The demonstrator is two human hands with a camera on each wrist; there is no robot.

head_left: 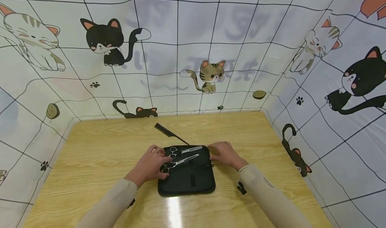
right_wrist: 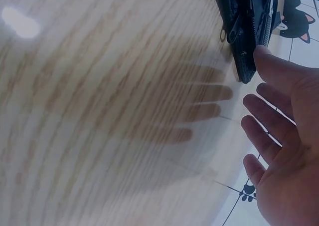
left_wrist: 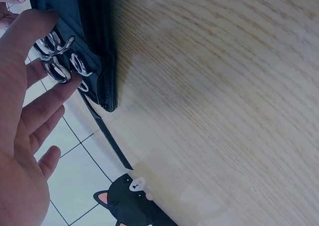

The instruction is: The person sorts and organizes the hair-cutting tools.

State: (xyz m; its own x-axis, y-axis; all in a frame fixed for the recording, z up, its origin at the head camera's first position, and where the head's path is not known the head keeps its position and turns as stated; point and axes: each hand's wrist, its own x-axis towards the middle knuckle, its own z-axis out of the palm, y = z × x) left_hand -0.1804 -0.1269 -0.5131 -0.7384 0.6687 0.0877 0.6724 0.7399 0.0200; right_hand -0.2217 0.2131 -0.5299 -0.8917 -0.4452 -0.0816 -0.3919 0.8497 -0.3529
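In the head view a flat black zip case lies on the table with two pairs of silver scissors on top. The nearer scissors point up to the right, and my left hand has its thumb and fingers about their finger rings. Farther back is the second pair of scissors, its rings close to my left fingertips. In the left wrist view the rings show between thumb and fingers. My right hand is at the case's right edge, its thumb touching the corner and its other fingers extended in the right wrist view.
Just behind the case, a black tail comb lies aslant, its thin tail reaching toward the case's back edge. The wooden table is bounded at the back and sides by a white cloth with cat prints.
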